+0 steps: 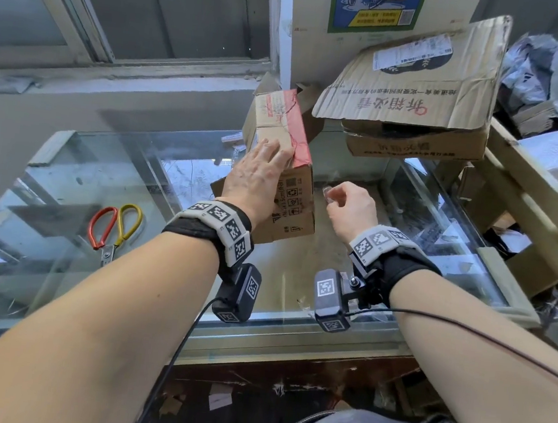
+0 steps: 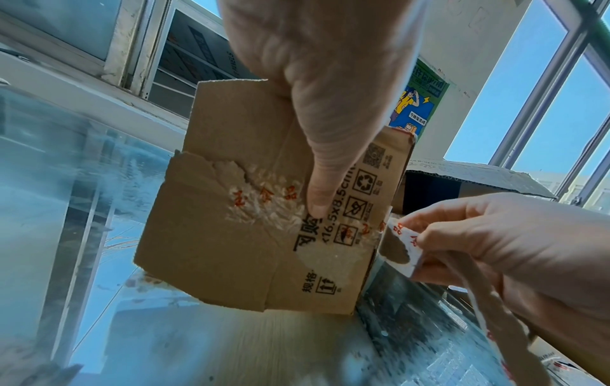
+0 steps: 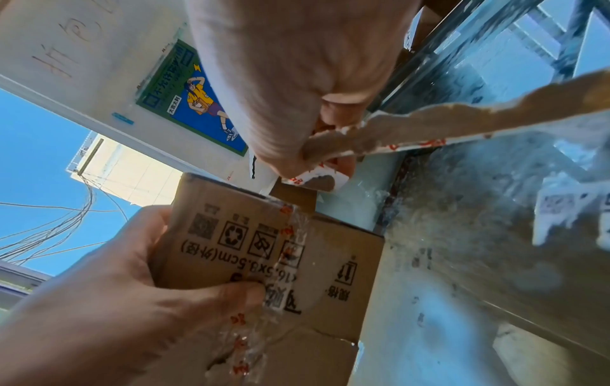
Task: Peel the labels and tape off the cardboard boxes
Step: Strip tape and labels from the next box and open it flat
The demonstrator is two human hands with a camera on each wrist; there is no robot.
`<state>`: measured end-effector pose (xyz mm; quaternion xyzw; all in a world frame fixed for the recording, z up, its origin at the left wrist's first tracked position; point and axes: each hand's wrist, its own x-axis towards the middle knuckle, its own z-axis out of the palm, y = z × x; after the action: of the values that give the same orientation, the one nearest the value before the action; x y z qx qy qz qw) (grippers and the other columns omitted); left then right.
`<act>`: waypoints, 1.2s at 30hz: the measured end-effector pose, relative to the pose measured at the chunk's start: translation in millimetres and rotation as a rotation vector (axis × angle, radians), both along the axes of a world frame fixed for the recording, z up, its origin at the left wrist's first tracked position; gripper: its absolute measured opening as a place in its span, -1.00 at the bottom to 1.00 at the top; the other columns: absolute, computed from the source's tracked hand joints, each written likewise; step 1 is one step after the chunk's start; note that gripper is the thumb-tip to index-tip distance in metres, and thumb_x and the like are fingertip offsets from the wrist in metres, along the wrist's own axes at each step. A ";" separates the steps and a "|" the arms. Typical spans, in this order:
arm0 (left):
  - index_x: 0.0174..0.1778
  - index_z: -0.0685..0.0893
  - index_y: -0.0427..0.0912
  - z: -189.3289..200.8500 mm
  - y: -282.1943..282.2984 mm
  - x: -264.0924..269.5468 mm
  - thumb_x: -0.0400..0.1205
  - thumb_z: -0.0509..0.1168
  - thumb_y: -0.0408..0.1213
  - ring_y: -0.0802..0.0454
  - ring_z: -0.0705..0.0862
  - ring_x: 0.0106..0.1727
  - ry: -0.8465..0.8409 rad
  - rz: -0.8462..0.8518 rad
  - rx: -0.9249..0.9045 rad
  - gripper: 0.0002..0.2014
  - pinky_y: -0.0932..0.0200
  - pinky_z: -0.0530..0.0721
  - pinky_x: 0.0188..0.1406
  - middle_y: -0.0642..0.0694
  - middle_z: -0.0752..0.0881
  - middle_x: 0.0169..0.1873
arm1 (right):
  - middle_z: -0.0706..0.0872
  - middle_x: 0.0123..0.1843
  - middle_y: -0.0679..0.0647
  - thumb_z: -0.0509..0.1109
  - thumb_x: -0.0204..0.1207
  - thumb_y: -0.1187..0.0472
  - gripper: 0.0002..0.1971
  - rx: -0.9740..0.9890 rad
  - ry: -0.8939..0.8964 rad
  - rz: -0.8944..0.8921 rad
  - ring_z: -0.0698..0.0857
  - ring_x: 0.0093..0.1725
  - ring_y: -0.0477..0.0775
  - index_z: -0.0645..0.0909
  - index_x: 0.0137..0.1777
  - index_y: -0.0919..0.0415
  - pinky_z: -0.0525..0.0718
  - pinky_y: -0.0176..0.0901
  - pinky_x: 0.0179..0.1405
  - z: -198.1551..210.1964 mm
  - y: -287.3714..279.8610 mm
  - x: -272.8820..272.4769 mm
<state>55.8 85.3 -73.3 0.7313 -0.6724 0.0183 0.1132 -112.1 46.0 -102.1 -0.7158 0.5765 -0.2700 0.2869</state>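
Observation:
A small brown cardboard box (image 1: 289,195) with black printed symbols stands on the glass counter (image 1: 100,192). Red-printed tape (image 1: 297,134) runs along its upper edge. My left hand (image 1: 259,171) grips the box from the left, thumb (image 2: 322,188) across its printed face and fingers over the top. My right hand (image 1: 347,206), just right of the box, pinches a peeled strip of clear tape (image 3: 429,128) with torn brown paper stuck to it; the strip trails away past my wrist. More clear tape (image 3: 290,235) with red characters still lies across the box face (image 3: 264,243).
Red- and yellow-handled scissors (image 1: 114,228) lie on the glass at the left. A larger opened cardboard box (image 1: 418,88) with a white shipping label (image 1: 413,51) sits behind, at the right. A wooden frame (image 1: 529,203) and grey plastic bags (image 1: 544,67) crowd the right side.

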 end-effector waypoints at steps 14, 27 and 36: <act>0.66 0.12 0.12 6.0 -4.1 13.8 0.44 0.47 -0.50 -0.01 0.02 0.70 0.076 -0.038 0.093 -0.04 -0.04 0.18 0.63 -0.02 0.10 0.68 | 0.78 0.01 -0.02 0.51 0.46 0.27 -0.69 0.314 -0.510 0.172 0.72 -0.07 -0.23 0.68 0.21 0.22 0.65 -0.47 -0.16 1.3 2.7 0.8; 0.69 0.08 0.17 21.0 -4.8 36.2 0.55 0.30 -0.58 0.02 -0.01 0.71 0.096 -0.180 0.207 -0.10 0.00 0.08 0.64 0.04 0.06 0.70 | 0.74 -0.19 0.20 0.00 0.48 -0.48 -0.22 0.196 -0.260 0.011 0.66 -0.15 0.23 0.66 -0.29 0.26 0.63 0.11 0.09 -7.8 2.4 11.2; 0.59 0.29 0.01 23.8 4.3 42.4 0.28 0.64 -0.22 -0.07 0.40 0.50 0.385 -0.012 -0.015 -0.02 -0.13 0.52 0.41 -0.09 0.32 0.53 | 0.55 -0.17 0.02 0.45 0.51 0.07 -0.75 -0.296 -0.034 0.125 0.54 -0.17 0.07 0.41 -0.15 0.14 0.44 -0.15 -0.21 -5.3 6.9 25.6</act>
<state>98.2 89.5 -49.5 0.7163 -0.6425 -0.1176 0.2456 -86.5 52.9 -107.4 -0.7803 0.4797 -0.3455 0.2041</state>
